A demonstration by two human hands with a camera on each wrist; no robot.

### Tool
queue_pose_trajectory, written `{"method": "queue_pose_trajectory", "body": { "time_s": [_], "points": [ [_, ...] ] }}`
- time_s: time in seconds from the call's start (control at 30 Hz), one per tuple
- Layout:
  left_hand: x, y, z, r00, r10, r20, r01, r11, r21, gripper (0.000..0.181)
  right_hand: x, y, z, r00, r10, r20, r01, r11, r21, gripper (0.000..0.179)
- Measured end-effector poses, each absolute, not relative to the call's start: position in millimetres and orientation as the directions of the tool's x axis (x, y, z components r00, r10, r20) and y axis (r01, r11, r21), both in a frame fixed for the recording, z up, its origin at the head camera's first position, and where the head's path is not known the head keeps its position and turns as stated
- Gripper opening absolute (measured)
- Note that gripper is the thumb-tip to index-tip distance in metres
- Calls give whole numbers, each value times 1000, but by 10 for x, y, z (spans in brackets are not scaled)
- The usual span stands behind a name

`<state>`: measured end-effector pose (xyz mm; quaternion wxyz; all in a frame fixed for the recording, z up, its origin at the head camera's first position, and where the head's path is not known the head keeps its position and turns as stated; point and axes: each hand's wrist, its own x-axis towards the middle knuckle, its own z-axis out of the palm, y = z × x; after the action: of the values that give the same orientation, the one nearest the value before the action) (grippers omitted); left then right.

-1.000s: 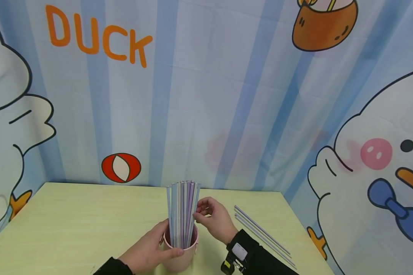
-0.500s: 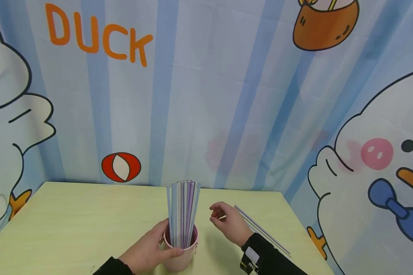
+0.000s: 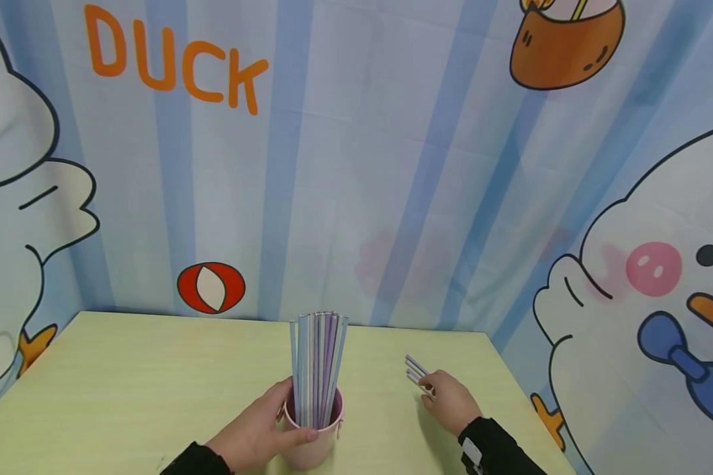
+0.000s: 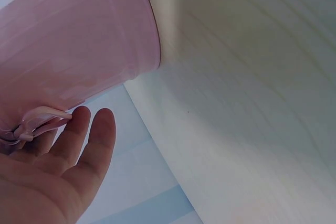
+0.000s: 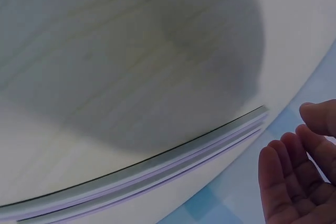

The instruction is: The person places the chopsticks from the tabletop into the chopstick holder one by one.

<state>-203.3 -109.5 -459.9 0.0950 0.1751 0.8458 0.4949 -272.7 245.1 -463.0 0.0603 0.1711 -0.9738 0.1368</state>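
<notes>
My left hand (image 3: 261,429) grips a small pink bucket (image 3: 309,454) by its side, thumb across the front near the rim. In the left wrist view the fingertips (image 4: 81,116) lie beside the bucket's little handle loop (image 4: 44,121). A thick bunch of pale blue, white and purple straws (image 3: 316,369) stands upright in the bucket. To the right, my right hand (image 3: 451,404) hovers over a few loose straws (image 3: 414,363) lying on the table. The right wrist view shows its fingers relaxed and holding nothing, close to the ends of those straws (image 5: 142,169).
The pale yellow table (image 3: 172,389) ends at the back against a blue-and-white striped curtain (image 3: 344,165) printed with cartoon ducks. Black sleeves cover both forearms, with a device (image 3: 472,452) strapped on the right wrist.
My right hand has moved away from the bunch in the bucket, rightward to the loose straws on the table. The left hand and bucket stay in place.
</notes>
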Motion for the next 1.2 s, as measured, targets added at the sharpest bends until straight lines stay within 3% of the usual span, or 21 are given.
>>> {"method": "queue_pose_trajectory", "body": {
  "time_s": [0.4, 0.8, 1.2],
  "points": [
    [-2035, -1083, -4589, -925, 381, -13, 177, 460, 870, 100, -2775, 2666, -4794, -934, -319, 161, -327, 945, -28, 7],
    [-2034, -1086, -4581, -922, 386, -2, 195, 469, 862, 99, -2763, 2688, -4833, -949, -294, 116, -294, 956, 14, 9],
    [-2040, -1084, -4583, -925, 379, -21, 172, 468, 867, 100, -2739, 2650, -4823, -931, -328, 160, -333, 943, -7, 12]
  ]
}}
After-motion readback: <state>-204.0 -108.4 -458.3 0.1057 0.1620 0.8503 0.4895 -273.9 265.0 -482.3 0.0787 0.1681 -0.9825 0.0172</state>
